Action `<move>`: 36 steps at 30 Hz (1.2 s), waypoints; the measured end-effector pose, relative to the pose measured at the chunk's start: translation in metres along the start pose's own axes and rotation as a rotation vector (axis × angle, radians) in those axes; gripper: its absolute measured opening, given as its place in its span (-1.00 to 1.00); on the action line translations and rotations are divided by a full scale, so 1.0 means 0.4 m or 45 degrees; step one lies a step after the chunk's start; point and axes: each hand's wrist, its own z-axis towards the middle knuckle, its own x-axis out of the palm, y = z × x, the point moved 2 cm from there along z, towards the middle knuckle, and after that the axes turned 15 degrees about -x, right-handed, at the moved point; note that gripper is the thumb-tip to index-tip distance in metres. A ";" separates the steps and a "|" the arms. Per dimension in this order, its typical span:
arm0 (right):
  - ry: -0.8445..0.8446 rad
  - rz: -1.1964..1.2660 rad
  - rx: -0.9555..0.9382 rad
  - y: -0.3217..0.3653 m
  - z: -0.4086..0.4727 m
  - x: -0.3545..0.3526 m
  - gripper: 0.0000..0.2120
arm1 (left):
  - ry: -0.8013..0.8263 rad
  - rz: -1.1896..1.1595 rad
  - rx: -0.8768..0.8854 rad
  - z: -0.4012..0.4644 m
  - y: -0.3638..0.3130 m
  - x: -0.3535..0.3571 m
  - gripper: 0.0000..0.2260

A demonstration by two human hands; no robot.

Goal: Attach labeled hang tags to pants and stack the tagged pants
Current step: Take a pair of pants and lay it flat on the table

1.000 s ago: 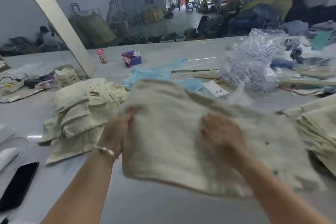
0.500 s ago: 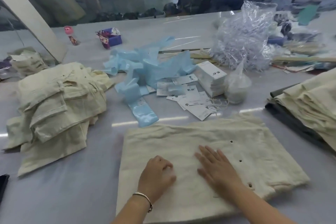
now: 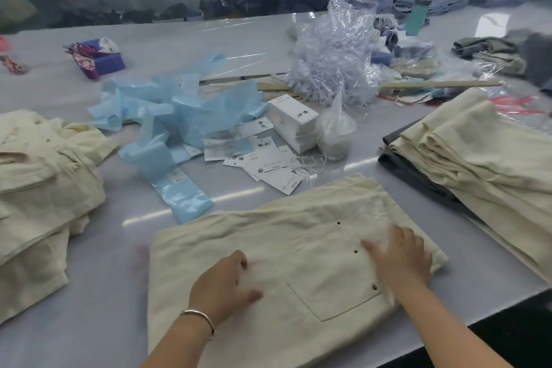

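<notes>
A folded pair of cream pants [image 3: 298, 248] lies flat on the grey table [image 3: 113, 293] right in front of me, pocket and dark studs facing up. My left hand [image 3: 222, 284] rests on its left half with fingers loosely bent. My right hand [image 3: 400, 254] lies flat on the right edge near the studs. Loose white hang tags [image 3: 268, 164] are scattered just beyond the pants, beside a white stack of tags [image 3: 294, 122]. A neat stack of cream pants [image 3: 478, 158] sits at the right; a rumpled pile of cream pants [image 3: 38, 188] sits at the left.
Crumpled blue plastic bags [image 3: 167, 116] lie beyond the pants at left centre. A heap of clear plastic fasteners [image 3: 334, 63] and a small bag of strings [image 3: 334, 134] stand behind the tags. A purple box [image 3: 101, 60] sits far left. The table's front edge runs at lower right.
The pants came down from mid-air onto the table. Since then my right hand slid right to the studded edge, and my left hand opened out on the fabric.
</notes>
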 end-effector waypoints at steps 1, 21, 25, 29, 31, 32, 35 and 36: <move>0.021 0.004 0.035 -0.012 0.009 -0.011 -0.30 | 0.006 -0.007 -0.008 0.001 -0.002 0.001 -0.56; -0.254 0.647 -1.090 0.005 -0.062 -0.036 -0.81 | 0.278 -0.910 -0.046 -0.002 -0.460 0.202 -0.79; -0.378 0.868 -1.185 -0.073 -0.039 -0.038 -0.68 | 0.189 -0.870 -0.052 0.013 -0.471 0.234 -0.88; -0.514 0.972 -0.592 -0.203 0.041 -0.035 -0.71 | 0.076 -0.777 0.028 0.016 -0.476 0.253 -0.84; -0.378 1.001 -0.403 -0.252 0.076 -0.028 -0.69 | 0.073 -0.783 0.037 0.019 -0.472 0.259 -0.82; -0.305 1.031 -0.401 -0.266 0.091 -0.024 -0.70 | 0.085 -0.796 0.038 0.021 -0.471 0.261 -0.82; -0.105 1.090 -0.565 -0.276 0.133 -0.036 -0.70 | 0.106 -0.825 0.027 0.029 -0.470 0.261 -0.81; -0.017 1.094 -0.625 -0.275 0.150 -0.042 -0.69 | 0.105 -0.830 0.025 0.030 -0.472 0.261 -0.80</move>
